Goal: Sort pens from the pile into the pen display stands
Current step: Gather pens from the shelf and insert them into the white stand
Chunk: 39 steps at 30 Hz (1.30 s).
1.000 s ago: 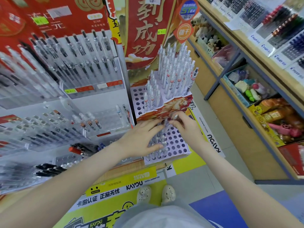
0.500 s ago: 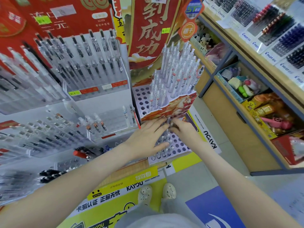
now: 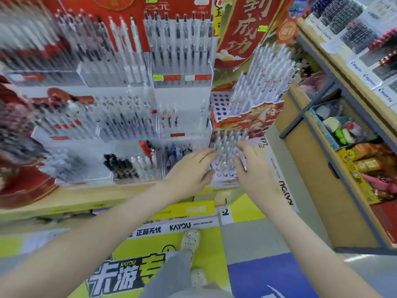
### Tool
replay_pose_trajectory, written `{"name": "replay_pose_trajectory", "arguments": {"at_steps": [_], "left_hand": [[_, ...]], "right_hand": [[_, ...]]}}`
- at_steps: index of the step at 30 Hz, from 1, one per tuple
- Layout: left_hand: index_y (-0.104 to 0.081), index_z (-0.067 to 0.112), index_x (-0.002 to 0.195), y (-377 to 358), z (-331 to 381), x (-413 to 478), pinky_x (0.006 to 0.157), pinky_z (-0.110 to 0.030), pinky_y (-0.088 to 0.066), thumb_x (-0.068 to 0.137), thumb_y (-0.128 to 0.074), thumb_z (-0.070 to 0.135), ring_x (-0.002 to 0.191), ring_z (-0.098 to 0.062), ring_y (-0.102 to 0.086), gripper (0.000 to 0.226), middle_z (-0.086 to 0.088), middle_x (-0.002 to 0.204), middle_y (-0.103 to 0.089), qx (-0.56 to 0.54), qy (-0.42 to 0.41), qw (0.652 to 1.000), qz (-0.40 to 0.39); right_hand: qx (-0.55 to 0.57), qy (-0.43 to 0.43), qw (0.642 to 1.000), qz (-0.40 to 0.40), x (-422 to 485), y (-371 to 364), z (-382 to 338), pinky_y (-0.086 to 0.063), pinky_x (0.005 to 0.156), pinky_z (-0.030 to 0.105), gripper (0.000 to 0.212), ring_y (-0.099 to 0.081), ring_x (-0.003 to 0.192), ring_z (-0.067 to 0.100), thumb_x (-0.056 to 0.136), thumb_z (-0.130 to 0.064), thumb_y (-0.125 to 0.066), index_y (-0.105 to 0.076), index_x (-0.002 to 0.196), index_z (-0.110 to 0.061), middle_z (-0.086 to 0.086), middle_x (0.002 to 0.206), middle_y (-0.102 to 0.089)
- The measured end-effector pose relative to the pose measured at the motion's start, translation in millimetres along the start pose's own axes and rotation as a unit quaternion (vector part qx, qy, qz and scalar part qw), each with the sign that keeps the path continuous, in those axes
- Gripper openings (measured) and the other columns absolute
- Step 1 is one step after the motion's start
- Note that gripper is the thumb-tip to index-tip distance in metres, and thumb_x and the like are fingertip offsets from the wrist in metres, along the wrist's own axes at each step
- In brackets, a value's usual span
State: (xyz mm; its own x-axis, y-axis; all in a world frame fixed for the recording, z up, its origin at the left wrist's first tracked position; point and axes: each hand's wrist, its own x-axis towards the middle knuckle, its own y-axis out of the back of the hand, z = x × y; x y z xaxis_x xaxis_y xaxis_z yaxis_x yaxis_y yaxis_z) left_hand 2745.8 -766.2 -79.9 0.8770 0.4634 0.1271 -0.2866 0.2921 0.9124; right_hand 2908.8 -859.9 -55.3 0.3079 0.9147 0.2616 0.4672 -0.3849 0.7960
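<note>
my left hand (image 3: 189, 171) and right hand (image 3: 254, 168) just slid apart around the clear pens (image 3: 227, 147) in the stand (image 3: 219, 104), grip loose and empty, probably straightening rows.

Clear pens (image 3: 226, 147) stand upright, apparently, in the holed white stand (image 3: 219, 104); white pens (image 3: 265, 74) fill its upper tier.

Open floor (image 3: 305, 222) between the perforated stand (image 3: 223, 183) and the wooden shelf unit (image 3: 311, 168) permits side access; upright pens (image 3: 227, 145), horse-print panel (image 3: 247, 119) and acrylic bins (image 3: 137, 166) obstruct elsewhere.
</note>
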Motion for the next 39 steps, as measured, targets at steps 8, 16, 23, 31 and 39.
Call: {"name": "replay_pose_trajectory", "arguments": {"at_steps": [8, 16, 23, 31, 39], "left_hand": [[-0.056, 0.001, 0.123, 19, -28, -172, 0.081, -0.04, -0.055, 0.09, -0.04, 0.031, 0.103, -0.034, -0.062, 0.048, -0.016, 0.121, -0.061, 0.012, 0.145, 0.986, 0.078], [-0.058, -0.003, 0.121, 63, -123, -360, 0.07, -0.037, -0.056, 0.09, -0.047, 0.024, 0.093, -0.035, -0.064, 0.042, -0.018, 0.112, -0.064, 0.042, 0.261, 0.958, 0.113], [-0.059, -0.003, 0.119, 133, -233, -507, 0.071, -0.041, -0.057, 0.088, -0.048, 0.024, 0.092, -0.037, -0.065, 0.042, -0.02, 0.107, -0.065, 0.067, 0.334, 0.937, 0.079], [-0.059, -0.005, 0.117, 185, -373, -551, 0.07, -0.043, -0.057, 0.084, -0.047, 0.026, 0.089, -0.04, -0.066, 0.047, -0.024, 0.11, -0.064, 0.086, 0.307, 0.947, 0.048], [-0.027, 0.007, 0.148, 251, -531, -556, 0.101, -0.035, -0.039, 0.102, -0.039, 0.029, 0.132, -0.028, -0.038, 0.052, -0.012, 0.15, -0.034, 0.111, 0.3, 0.948, -0.002]], "right_hand": [[0.014, 0.157, 0.983, -0.094, -67, -85, -135, -0.044, 0.081, 0.029, 0.035, -0.058, 0.095, 0.026, 0.095, -0.027, -0.04, -0.059, 0.112, -0.003, 0.01, 0.102, -0.062], [-0.002, 0.196, 0.962, -0.193, -106, -216, -286, -0.046, 0.08, 0.034, 0.031, -0.057, 0.099, 0.029, 0.095, -0.02, -0.055, -0.057, 0.12, -0.003, 0.012, 0.107, -0.063], [0.035, 0.171, 0.954, -0.243, -115, -340, -450, -0.041, 0.085, 0.033, 0.031, -0.05, 0.11, 0.026, 0.099, -0.025, -0.045, -0.053, 0.123, -0.006, 0.008, 0.114, -0.058], [0.015, 0.14, 0.96, -0.24, -64, -452, -555, -0.034, 0.095, 0.031, 0.034, -0.047, 0.118, 0.026, 0.099, -0.022, -0.043, -0.048, 0.129, -0.007, 0.01, 0.124, -0.055], [0.037, 0.056, 0.966, -0.25, 37, -569, -637, -0.036, 0.099, 0.03, 0.039, -0.041, 0.126, 0.021, 0.101, -0.028, -0.039, -0.044, 0.135, -0.009, 0.006, 0.134, -0.05]]}}
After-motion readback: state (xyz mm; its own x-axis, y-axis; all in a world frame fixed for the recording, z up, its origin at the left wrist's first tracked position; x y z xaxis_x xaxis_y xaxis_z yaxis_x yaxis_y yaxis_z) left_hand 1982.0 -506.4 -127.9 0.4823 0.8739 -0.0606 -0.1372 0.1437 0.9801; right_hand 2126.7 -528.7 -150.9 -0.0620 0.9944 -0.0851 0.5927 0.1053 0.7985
